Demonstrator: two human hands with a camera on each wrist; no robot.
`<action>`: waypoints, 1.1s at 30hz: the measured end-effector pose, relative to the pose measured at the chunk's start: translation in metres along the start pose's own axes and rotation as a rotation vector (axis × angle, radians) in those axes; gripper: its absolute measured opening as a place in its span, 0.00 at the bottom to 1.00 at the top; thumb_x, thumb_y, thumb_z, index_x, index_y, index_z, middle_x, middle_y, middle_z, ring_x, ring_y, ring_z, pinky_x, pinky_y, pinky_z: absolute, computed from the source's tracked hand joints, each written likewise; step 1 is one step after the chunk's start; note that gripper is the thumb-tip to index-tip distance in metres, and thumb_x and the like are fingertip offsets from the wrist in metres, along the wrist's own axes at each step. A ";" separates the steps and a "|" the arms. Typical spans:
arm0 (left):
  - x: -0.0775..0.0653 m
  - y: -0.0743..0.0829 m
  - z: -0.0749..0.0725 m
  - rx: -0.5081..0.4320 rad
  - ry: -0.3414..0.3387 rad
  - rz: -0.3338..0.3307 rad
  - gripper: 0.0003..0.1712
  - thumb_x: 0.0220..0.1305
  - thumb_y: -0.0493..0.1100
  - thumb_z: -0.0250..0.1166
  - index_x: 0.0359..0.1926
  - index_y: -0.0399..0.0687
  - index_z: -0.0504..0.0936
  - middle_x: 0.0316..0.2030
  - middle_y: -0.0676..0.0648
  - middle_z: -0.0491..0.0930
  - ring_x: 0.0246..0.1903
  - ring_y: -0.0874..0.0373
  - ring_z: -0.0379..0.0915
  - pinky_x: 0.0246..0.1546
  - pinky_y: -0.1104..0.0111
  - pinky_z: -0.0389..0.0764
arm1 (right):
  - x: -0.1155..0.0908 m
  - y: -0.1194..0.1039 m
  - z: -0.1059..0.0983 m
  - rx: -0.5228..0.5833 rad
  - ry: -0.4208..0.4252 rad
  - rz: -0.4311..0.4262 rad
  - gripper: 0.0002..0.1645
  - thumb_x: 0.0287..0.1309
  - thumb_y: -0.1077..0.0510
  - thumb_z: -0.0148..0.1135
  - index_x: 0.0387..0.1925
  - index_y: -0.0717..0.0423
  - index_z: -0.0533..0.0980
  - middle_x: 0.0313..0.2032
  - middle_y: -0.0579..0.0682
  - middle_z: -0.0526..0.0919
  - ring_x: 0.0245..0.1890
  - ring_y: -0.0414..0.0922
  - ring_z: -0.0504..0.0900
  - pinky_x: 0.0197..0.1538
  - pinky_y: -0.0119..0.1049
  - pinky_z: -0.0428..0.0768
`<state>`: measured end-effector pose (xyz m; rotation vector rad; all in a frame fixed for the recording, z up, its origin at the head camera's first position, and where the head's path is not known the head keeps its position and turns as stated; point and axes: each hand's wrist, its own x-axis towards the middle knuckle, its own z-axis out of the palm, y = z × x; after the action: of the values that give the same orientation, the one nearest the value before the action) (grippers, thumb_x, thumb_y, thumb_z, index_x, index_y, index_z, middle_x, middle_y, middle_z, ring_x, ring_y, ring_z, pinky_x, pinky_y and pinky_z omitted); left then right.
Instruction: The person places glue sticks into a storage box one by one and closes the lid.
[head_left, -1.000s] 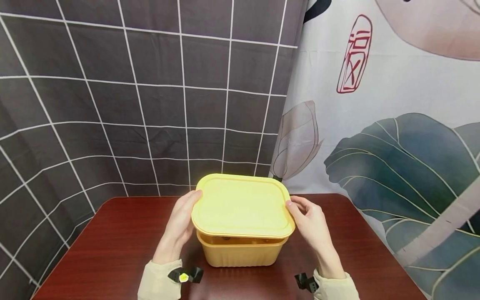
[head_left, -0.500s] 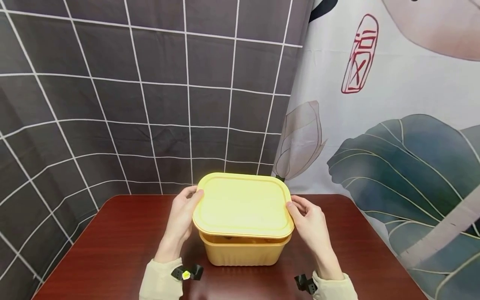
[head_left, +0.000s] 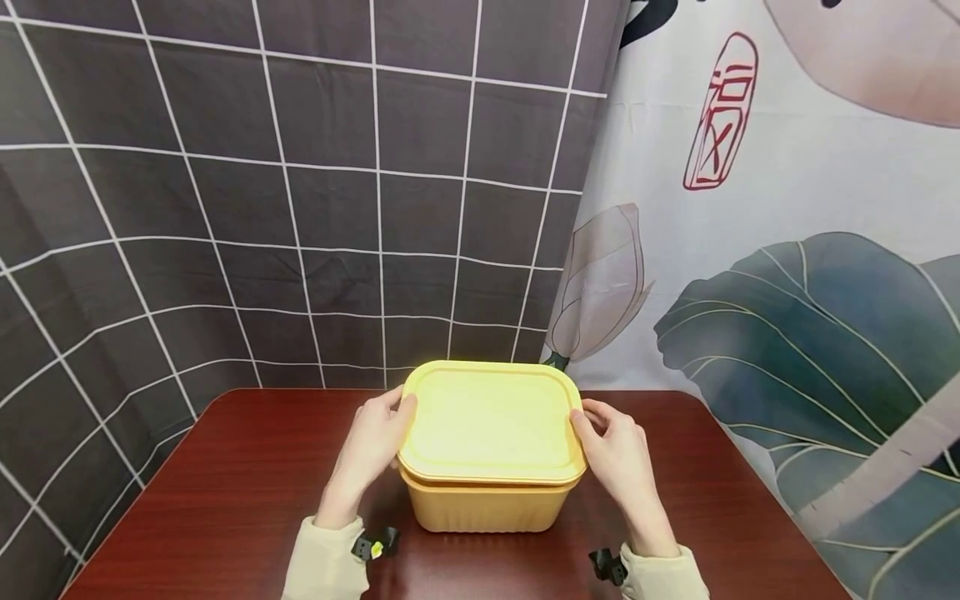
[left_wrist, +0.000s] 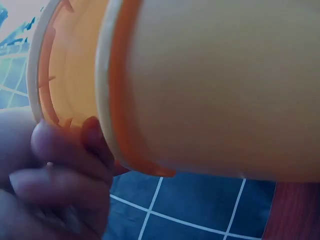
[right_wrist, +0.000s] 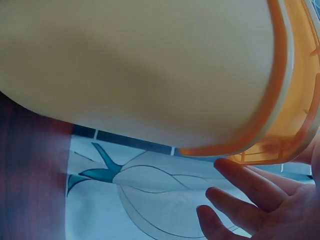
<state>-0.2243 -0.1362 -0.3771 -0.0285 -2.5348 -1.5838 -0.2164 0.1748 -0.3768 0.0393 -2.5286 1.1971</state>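
Observation:
A yellow plastic lid (head_left: 491, 421) with rounded corners lies tilted over a matching yellow storage box (head_left: 491, 510), its near edge close to the rim. My left hand (head_left: 377, 442) grips the lid's left edge, thumb on top and fingers tucked beneath. At the opposite side my right hand (head_left: 618, 454) pinches the lid's right edge between thumb and fingers. In the left wrist view a gap separates the lid (left_wrist: 75, 65) from the box wall (left_wrist: 225, 90). The right wrist view shows the lower fingers (right_wrist: 250, 182) spread loosely below the lid. The box's inside is hidden from above.
The box stands on a dark red-brown wooden table (head_left: 247, 500) with rounded far corners. Behind it hangs a dark grey cloth (head_left: 322, 208) with white grid lines. A white curtain (head_left: 787, 192) with lotus prints hangs at the right.
Both hands have brought the lid down and nearer, narrowing the front opening above the box. The left hand has shifted slightly right. The box stays in place.

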 end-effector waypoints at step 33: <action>0.000 -0.010 0.008 0.425 0.012 0.031 0.15 0.70 0.49 0.50 0.35 0.52 0.82 0.17 0.50 0.70 0.20 0.54 0.68 0.21 0.63 0.68 | 0.004 0.015 0.012 -0.087 -0.054 0.022 0.19 0.66 0.53 0.59 0.49 0.63 0.81 0.39 0.55 0.87 0.43 0.52 0.84 0.45 0.47 0.82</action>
<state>-0.2263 -0.1333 -0.3890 -0.0092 -2.7874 -1.0028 -0.2263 0.1760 -0.3932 0.0222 -2.6316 1.1069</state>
